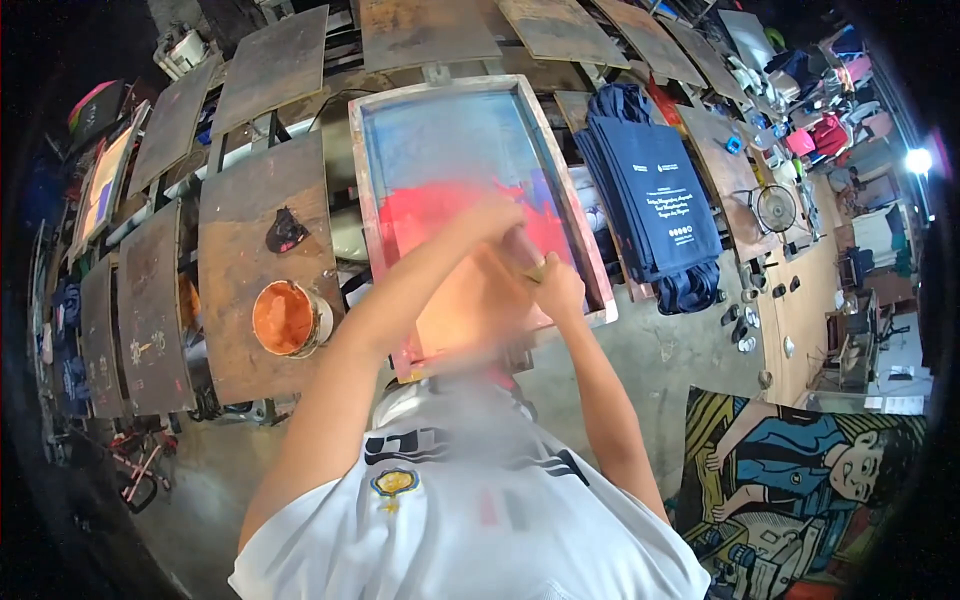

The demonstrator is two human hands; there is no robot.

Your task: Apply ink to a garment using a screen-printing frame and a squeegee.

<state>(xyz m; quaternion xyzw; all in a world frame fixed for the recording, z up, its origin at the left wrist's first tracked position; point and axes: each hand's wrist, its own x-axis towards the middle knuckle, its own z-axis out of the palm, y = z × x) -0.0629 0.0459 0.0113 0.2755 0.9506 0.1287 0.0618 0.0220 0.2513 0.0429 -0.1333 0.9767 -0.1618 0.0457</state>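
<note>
A screen-printing frame (362,185) with a wooden rim lies in front of me. Its mesh is blue at the far end, with bright red and orange ink smeared over the middle and near part. Over that ink, my left hand (495,215) and my right hand (560,287) are both closed on what looks like a squeegee (522,250), held at a slant. The left hand grips its far end and the right hand its near right end. Motion and a hazy patch blur it, so whether its edge touches the mesh cannot be made out.
On the board (230,190) to my left stand a tub of orange ink (290,318) and a crumpled dark, pink-stained lump (286,231). A stack of navy tote bags (650,190) lies right of the frame. A standing fan (774,208) and a large illustrated panel (800,480) are farther right.
</note>
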